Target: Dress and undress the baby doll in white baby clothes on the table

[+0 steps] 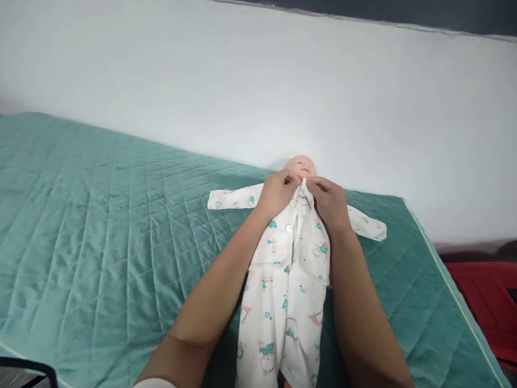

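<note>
A baby doll (301, 162) lies on its back with its head toward the wall. It wears a white long-sleeved baby shirt (274, 242) with teal and pink animal prints, and matching pants (264, 323). Both sleeves stretch out sideways. Just below the doll's chin, my left hand (278, 193) is closed in a pinch at the left side of the shirt's collar. Opposite it, my right hand (330, 200) pinches the collar's other edge. Small round buttons run down the shirt front, which hangs partly apart. My fingers hide the exact fastening at the neck.
Beneath the doll is a green quilted bed cover (133, 231) with a pale piped edge on the right. A white wall (242, 86) rises directly behind the doll's head. Past the bed's right edge stands a red object (482, 302). A black curved bar (28, 364) shows at lower left.
</note>
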`<state>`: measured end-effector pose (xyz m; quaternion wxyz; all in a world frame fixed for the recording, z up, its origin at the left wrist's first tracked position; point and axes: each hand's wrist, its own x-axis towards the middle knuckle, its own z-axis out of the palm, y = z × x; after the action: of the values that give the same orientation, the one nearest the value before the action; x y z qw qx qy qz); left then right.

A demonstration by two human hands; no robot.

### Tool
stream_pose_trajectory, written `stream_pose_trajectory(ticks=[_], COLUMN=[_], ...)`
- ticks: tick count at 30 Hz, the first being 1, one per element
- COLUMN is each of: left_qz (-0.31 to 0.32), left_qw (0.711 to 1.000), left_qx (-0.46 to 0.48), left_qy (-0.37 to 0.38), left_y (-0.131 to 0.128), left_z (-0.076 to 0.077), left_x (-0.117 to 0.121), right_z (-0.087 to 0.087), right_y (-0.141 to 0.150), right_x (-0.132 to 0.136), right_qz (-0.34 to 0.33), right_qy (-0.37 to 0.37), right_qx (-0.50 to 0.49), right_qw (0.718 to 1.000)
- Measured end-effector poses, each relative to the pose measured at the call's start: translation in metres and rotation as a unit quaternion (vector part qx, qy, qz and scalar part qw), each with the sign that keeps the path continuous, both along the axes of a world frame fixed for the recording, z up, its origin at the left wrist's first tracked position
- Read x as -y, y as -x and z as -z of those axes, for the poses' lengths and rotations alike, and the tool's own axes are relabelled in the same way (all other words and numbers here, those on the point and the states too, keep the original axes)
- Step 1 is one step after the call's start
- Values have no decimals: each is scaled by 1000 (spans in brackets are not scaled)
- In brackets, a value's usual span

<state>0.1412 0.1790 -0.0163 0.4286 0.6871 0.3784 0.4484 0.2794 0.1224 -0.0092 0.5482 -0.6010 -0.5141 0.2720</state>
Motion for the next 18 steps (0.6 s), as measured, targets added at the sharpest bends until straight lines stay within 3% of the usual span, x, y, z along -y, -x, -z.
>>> stream_pose_trajectory(ticks=[5, 14, 18], left_qz=[13, 63, 53], left_qw=[999, 983, 986], left_qx=[26, 108, 78], left_qy=[20, 134, 134], left_y=[2, 9, 8], left_z=[4, 4, 1], left_x=[-4, -5, -2], right_z=[2, 2, 1], right_y=[3, 2, 2], right_x=[-1, -1, 0], right_qz=[14, -13, -30], right_qy=[-10, 12, 41], right_qx=[26, 101, 121], right_qw=[999, 995, 991])
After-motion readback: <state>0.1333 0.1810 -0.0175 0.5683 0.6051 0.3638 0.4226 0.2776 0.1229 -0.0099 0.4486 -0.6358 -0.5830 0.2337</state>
